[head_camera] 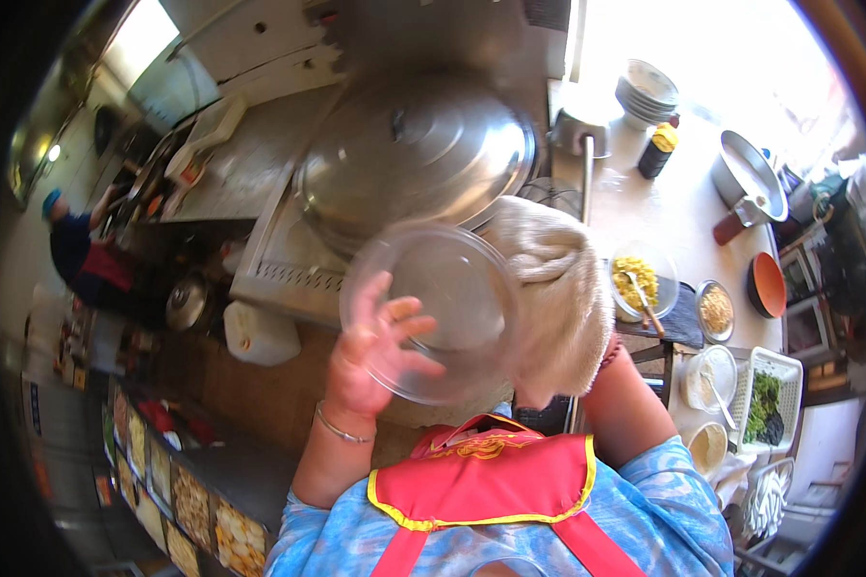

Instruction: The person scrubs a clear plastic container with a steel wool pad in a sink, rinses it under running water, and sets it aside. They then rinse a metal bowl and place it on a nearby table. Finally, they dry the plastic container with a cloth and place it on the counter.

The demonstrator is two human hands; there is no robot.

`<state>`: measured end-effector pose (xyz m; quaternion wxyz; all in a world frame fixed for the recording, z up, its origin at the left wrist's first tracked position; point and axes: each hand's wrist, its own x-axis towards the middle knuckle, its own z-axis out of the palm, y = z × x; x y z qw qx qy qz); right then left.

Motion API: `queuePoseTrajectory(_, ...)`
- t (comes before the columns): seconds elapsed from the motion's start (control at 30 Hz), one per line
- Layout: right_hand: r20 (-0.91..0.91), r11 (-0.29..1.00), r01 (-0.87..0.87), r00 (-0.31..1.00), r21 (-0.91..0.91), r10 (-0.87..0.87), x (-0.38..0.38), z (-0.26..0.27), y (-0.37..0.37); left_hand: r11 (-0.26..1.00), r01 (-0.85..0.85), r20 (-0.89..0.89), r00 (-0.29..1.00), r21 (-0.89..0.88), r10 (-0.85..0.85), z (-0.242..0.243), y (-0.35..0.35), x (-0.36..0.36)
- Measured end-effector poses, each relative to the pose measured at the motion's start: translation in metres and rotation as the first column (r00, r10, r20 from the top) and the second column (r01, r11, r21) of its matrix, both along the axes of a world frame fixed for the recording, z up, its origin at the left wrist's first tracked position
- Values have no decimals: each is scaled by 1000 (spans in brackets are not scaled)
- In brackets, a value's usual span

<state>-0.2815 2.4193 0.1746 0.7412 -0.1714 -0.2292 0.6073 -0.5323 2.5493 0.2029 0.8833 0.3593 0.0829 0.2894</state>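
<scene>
A clear round bowl (462, 303), blurred, is held up in front of my chest. My left hand (386, 342) supports its left side with spread fingers, some seen through the clear wall. A beige towel (548, 281) drapes over my right hand and meets the bowl's right side. Most of the right hand is hidden under the cloth; a bit of skin (538, 395) shows below it. Beyond the bowl, a large domed metal lid (418, 159) covers a big round cooker on the stove top.
On the right table (682, 209) stand a bowl of yellow food (635, 281), a dark bottle with yellow cap (658, 150), stacked bowls (646, 94) and a basket of greens (765, 404). A long handle (588, 180) juts from a pot. At far left works another person (79, 245). Food trays (191, 505) line the lower left.
</scene>
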Motion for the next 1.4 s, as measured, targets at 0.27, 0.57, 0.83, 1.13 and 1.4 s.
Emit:
queuePoseTrajectory(0.27,828,679,704,245,207,-505,-4,65,34,978,95,31,994,184,-103,32,21,105)
queuePoseTrajectory(0.57,786,339,878,-64,337,-615,-14,106,49,941,222,21,972,255,-235,65,17,183)
queuePoseTrajectory(0.83,848,182,854,-413,487,-331,-19,89,43,867,492,-155,865,82,-477,47,40,200)
queuePoseTrajectory(1.13,174,365,898,329,245,-928,4,3,-37,505,517,-233,821,692,-521,-32,33,217)
queuePoseTrajectory(1.4,715,258,719,-688,645,128,-21,132,-52,254,452,-278,813,855,-512,82,82,198)
